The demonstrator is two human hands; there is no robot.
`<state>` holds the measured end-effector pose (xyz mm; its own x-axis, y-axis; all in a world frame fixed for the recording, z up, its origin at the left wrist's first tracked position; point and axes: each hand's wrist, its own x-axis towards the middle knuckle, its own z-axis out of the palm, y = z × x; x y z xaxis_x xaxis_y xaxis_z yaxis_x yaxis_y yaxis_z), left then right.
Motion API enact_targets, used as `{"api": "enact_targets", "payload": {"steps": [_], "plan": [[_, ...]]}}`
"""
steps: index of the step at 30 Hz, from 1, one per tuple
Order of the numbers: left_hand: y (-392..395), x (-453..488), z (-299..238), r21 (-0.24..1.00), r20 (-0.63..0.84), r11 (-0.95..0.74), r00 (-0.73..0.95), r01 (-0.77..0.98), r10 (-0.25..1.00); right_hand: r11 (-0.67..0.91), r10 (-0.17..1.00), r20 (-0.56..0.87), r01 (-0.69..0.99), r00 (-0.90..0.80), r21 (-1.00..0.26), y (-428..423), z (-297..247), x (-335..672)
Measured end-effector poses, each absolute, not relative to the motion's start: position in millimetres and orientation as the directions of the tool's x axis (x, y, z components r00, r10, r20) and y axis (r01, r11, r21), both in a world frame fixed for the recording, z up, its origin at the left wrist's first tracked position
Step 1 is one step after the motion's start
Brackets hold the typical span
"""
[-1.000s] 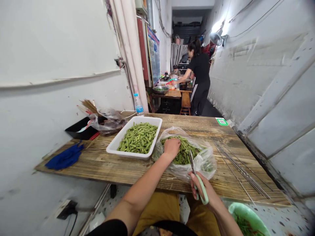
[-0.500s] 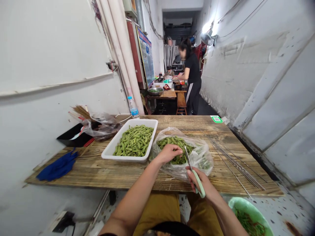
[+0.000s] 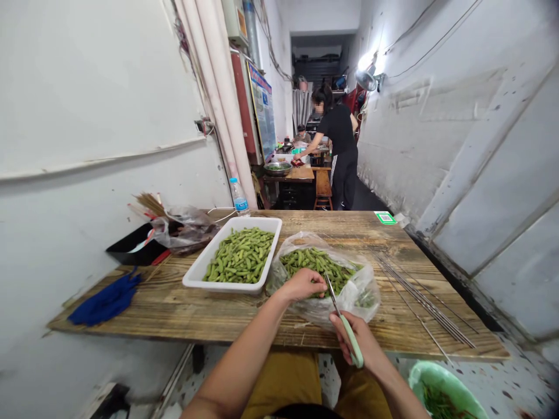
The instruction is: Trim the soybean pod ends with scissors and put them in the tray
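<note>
My right hand [image 3: 356, 337] is closed around the pale green handles of a pair of scissors [image 3: 350, 336]. Their metal blades point up and away, with the tips beside the fingertips of my left hand [image 3: 307, 283]. That hand is pinched shut over the bag, and what sits between its fingers is too small to make out. Under both hands lies a clear plastic bag [image 3: 369, 285], spread wide around a heap of green edamame pods [image 3: 312, 261]. To its left stands a white tray [image 3: 227, 286] full of similar pods [image 3: 240, 256].
Metal skewers [image 3: 425, 299] lie on the right of the wooden table [image 3: 196, 317]. On the left are a blue cloth [image 3: 105, 299], a black box [image 3: 135, 247] and a water bottle [image 3: 239, 198]. A green basin [image 3: 454, 378] holds trimmings below. Farther back, a person [image 3: 340, 137] leans over another table.
The scissors' tips have dropped slightly and sit closer to my left fingertips. The view has shifted a little. At the back, the person has bent forward and reached left over the other table.
</note>
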<state>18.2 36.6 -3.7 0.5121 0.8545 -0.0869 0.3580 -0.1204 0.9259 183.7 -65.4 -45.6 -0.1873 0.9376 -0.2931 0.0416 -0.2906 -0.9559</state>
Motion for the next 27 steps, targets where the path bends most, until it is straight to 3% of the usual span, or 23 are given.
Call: {"api": "enact_targets", "payload": {"steps": [3,9,13,18,27], "plan": [[35,17,-2,0.942,-0.096,-0.085,0.506,0.323,0.857,-0.285,0.938,-0.289,0.047,-0.193,-0.957,-66,-47,185],[31,21,3,0.973,-0.218,0.226,0.508,0.048,0.833,-0.272,0.949,-0.255,-0.070,-0.183,-0.960,-69,-41,188],[30,26,3,0.970,-0.147,0.215,0.438,-0.110,0.887,-0.298,0.935,-0.264,-0.120,-0.236,-0.947,-73,-37,188],[31,32,-1,0.996,-0.026,0.040,0.180,-0.078,0.983,-0.393,0.906,-0.338,-0.212,-0.257,-0.895,-75,-32,185],[26,37,-6,0.899,-0.188,0.282,0.287,-0.336,0.939,-0.385,0.912,-0.339,-0.198,-0.231,-0.901,-72,-37,186]]}}
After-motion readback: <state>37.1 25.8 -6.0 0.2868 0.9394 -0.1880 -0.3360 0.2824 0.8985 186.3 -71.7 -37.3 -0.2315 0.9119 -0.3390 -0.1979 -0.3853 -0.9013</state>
